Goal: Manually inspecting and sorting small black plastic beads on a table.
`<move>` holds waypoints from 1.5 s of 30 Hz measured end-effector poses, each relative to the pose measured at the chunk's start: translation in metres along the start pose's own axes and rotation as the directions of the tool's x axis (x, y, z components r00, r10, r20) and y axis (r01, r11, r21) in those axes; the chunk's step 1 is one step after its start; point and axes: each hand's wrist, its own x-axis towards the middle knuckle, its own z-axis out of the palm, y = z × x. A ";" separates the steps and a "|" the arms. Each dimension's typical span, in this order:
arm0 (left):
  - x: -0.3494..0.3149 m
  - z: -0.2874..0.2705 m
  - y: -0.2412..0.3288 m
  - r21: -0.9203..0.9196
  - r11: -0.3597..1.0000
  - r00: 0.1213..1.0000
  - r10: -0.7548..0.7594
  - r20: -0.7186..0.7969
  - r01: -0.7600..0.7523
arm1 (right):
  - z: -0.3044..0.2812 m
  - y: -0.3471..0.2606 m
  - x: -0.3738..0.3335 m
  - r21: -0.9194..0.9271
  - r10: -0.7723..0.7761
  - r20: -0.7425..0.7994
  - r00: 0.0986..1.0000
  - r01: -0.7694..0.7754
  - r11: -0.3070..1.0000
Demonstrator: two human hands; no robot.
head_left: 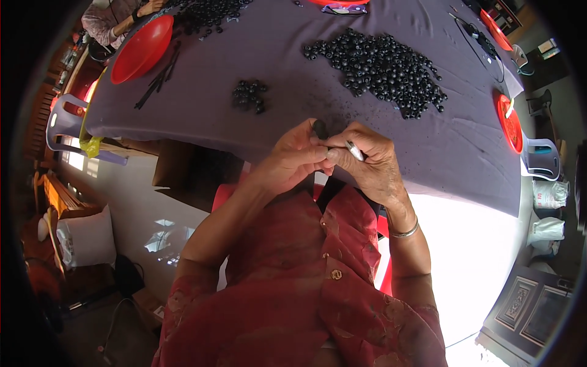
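Just over the near edge of the table, my two hands meet at the fingertips. My left hand (293, 158) is closed on a small black piece (318, 128), its dark end showing above the fingers. Pinched against it, my right hand (374, 160) has a short silver tool (354, 150) tucked between its fingers; most of it is hidden, so its kind is unclear. Beyond the hands lies a small cluster of round black pieces (249, 96). A large heap of similar black pieces (385, 72), some with visible holes, spreads to its right.
A dark purple cloth covers the table (202, 110). At the left are a red basin (143, 49) and thin black strips (160, 76). Another person's arm (116, 23) is by a far black heap (211, 13). A red tray (509, 124) sits at the right edge.
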 end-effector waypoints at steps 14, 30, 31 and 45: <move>0.008 -0.053 0.030 0.924 -0.339 0.648 0.746 0.150 0.176 | -0.060 0.046 0.026 -0.701 0.084 -0.382 0.920 -0.348 0.622; 0.002 -0.031 0.011 0.880 0.466 0.775 0.590 -0.228 -0.095 | -0.026 0.025 0.038 -0.511 0.025 -0.249 0.968 -0.154 0.846; 0.001 -0.011 0.014 0.673 0.733 0.880 0.379 -0.285 -0.098 | -0.019 0.020 0.031 -0.334 0.024 -0.193 0.981 -0.089 0.939; -0.002 0.011 -0.001 -0.054 0.996 0.996 0.062 -0.061 -0.066 | 0.002 0.006 0.003 -0.127 -0.190 -0.133 0.973 0.173 0.977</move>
